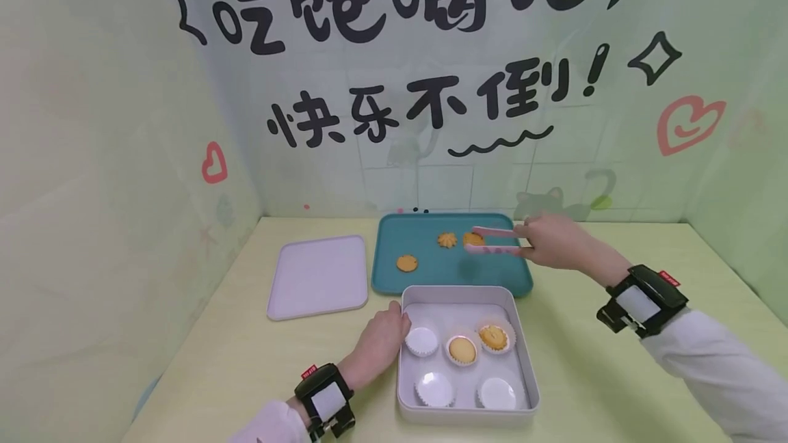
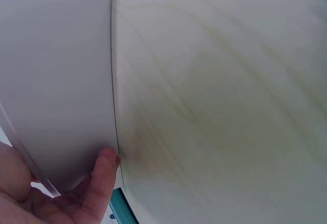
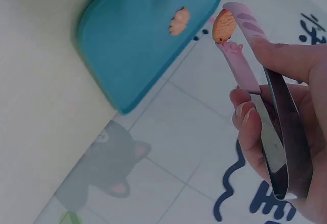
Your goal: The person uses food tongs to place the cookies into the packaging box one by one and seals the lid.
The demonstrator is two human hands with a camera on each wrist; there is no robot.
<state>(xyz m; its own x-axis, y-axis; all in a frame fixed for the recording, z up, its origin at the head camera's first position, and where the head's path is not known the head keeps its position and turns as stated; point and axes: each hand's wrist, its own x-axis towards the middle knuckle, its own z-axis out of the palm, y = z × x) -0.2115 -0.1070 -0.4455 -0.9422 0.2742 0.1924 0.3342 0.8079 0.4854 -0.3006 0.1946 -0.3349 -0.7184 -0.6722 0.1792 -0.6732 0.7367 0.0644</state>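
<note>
Pink-tipped metal tongs [image 3: 242,73] are held in my right hand [image 1: 557,241], their tips around a round golden cookie [image 3: 224,27]. In the head view this cookie hangs over the right part of the teal tray [image 1: 431,284]. A flower-shaped cookie [image 1: 447,240] and a round cookie [image 1: 407,263] lie on that tray. My left hand [image 1: 382,335] grips the left wall of a white square box [image 1: 468,417], fingers at its rim. Inside the box, a round cookie [image 1: 462,351] and a flower-shaped one [image 1: 494,338] sit in paper cups; three other cups [image 1: 434,388] show only white paper.
A flat pale lilac tray or lid [image 1: 320,279] lies to the left of the teal tray. The pale yellow table [image 1: 591,361] meets a printed backdrop [image 1: 394,190] behind the trays, with more backdrop at both sides.
</note>
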